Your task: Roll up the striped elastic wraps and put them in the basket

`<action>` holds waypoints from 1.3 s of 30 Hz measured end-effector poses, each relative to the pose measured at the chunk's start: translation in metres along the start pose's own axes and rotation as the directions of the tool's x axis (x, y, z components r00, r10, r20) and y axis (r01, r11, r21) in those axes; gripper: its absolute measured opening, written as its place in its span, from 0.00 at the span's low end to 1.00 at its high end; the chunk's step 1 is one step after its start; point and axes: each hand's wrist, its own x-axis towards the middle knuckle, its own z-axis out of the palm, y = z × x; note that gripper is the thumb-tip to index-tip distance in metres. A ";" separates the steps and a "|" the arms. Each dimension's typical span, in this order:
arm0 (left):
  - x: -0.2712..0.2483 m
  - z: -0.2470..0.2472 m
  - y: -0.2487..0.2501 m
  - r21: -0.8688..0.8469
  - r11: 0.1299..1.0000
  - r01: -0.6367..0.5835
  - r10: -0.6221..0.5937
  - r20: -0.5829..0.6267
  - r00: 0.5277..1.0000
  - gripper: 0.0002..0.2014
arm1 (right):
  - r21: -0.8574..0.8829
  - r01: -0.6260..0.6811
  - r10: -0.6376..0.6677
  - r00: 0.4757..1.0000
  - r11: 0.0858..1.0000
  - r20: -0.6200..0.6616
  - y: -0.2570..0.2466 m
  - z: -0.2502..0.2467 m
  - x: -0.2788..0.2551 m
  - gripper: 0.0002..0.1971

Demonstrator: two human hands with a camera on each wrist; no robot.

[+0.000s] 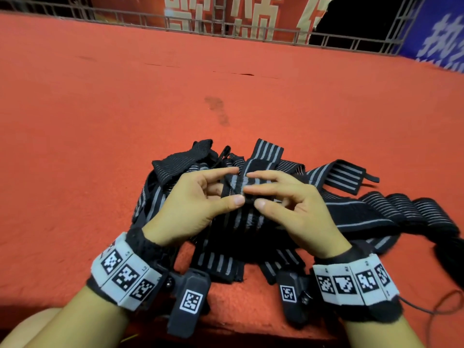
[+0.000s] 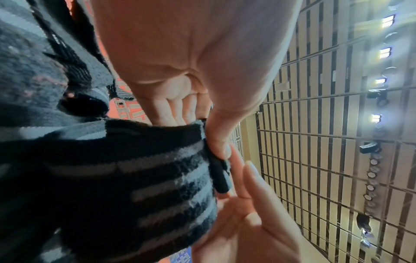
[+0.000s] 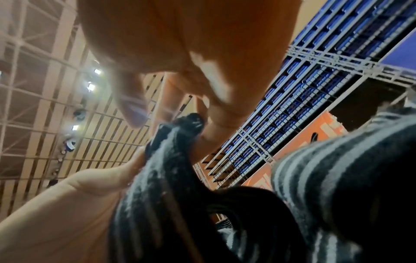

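A pile of black elastic wraps with grey stripes (image 1: pixel 351 214) lies on the red carpeted surface (image 1: pixel 100 146). Both hands hold one striped wrap (image 1: pixel 247 219) above the pile's middle. My left hand (image 1: pixel 234 184) pinches its folded black end between thumb and fingers, and my right hand (image 1: pixel 254 189) pinches the same end from the other side. In the left wrist view the thumb (image 2: pixel 218 142) presses the small rolled end (image 2: pixel 219 176) of the wrap (image 2: pixel 135 169). The right wrist view shows that end (image 3: pixel 178 135) against my fingers (image 3: pixel 211 128). No basket is in view.
The carpeted surface ends in a front edge (image 1: pixel 226 320) close to my wrists. A metal railing (image 1: pixel 200 23) and banners stand at the back. A thin dark cable (image 1: pixel 439 305) trails at the lower right. A bare knee (image 1: pixel 30 327) shows at the lower left.
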 end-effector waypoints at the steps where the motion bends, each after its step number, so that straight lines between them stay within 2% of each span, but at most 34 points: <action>1: -0.001 0.001 0.001 0.007 1.000 -0.015 0.015 -0.008 1.000 0.27 | 0.006 -0.030 0.030 0.999 1.000 -0.035 0.002 0.001 0.001 0.16; 4: -0.003 0.004 0.002 0.084 0.994 -0.075 0.080 -0.050 0.996 0.29 | 0.029 -0.182 0.184 0.979 0.983 -0.084 0.007 0.003 0.004 0.20; 6: -0.003 0.005 0.001 0.132 0.985 -0.108 0.119 -0.083 0.989 0.30 | 0.077 -0.236 0.242 0.967 0.969 -0.081 0.008 0.004 0.005 0.16; 8: -0.004 0.005 0.001 0.137 0.984 -0.112 0.125 -0.094 0.988 0.33 | 0.061 -0.186 0.193 0.971 0.981 -0.140 0.005 0.004 0.004 0.14; 10: -0.005 0.004 0.004 0.142 0.984 -0.112 0.118 -0.032 0.992 0.37 | 0.029 -0.120 0.124 0.972 0.992 -0.198 0.002 0.003 0.003 0.14; 13: -0.006 0.004 0.007 0.165 0.980 -0.113 0.102 0.071 0.992 0.31 | 0.065 -0.060 0.075 0.962 0.996 -0.263 -0.002 0.003 0.004 0.15; 17: -0.006 0.006 0.006 0.151 0.980 -0.126 0.123 0.029 0.992 0.25 | 0.032 0.029 -0.018 0.950 0.999 -0.311 0.000 0.011 0.003 0.19; 19: -0.006 0.008 0.006 0.129 0.984 -0.126 0.126 0.010 0.992 0.23 | -0.061 0.110 -0.124 0.942 0.992 -0.313 0.002 0.013 0.003 0.21; 21: -0.007 0.010 0.009 0.092 0.986 -0.138 0.140 -0.018 0.990 0.19 | -0.172 0.192 -0.236 0.927 0.966 -0.292 0.007 0.013 0.004 0.21; 24: -0.006 0.010 0.009 0.107 0.979 -0.174 0.184 -0.091 0.979 0.17 | -0.235 0.240 -0.294 0.927 0.942 -0.233 0.013 0.012 0.004 0.19; 26: -0.005 0.008 0.007 0.093 0.980 -0.178 0.187 -0.096 0.978 0.16 | -0.211 0.235 -0.273 0.946 0.949 -0.174 0.015 0.011 0.003 0.17; 30: -0.008 0.003 0.012 0.018 0.993 -0.119 0.120 -0.069 0.990 0.24 | -0.032 0.120 -0.123 0.986 0.992 -0.114 0.012 0.011 0.002 0.13; 34: -0.009 0.000 0.013 0.043 0.991 -0.129 0.132 -0.059 0.990 0.29 | 0.139 -0.046 0.062 0.991 0.989 -0.119 0.009 0.015 0.002 0.24; 37: -0.009 -0.002 0.013 0.106 0.983 -0.152 0.158 -0.048 0.986 0.30 | 0.172 -0.099 0.121 0.985 0.980 -0.121 0.010 0.015 0.003 0.24; 39: -0.009 -0.001 0.011 0.153 0.974 -0.164 0.172 -0.040 0.984 0.32 | 0.153 -0.082 0.104 0.984 0.985 -0.146 0.010 0.015 0.003 0.22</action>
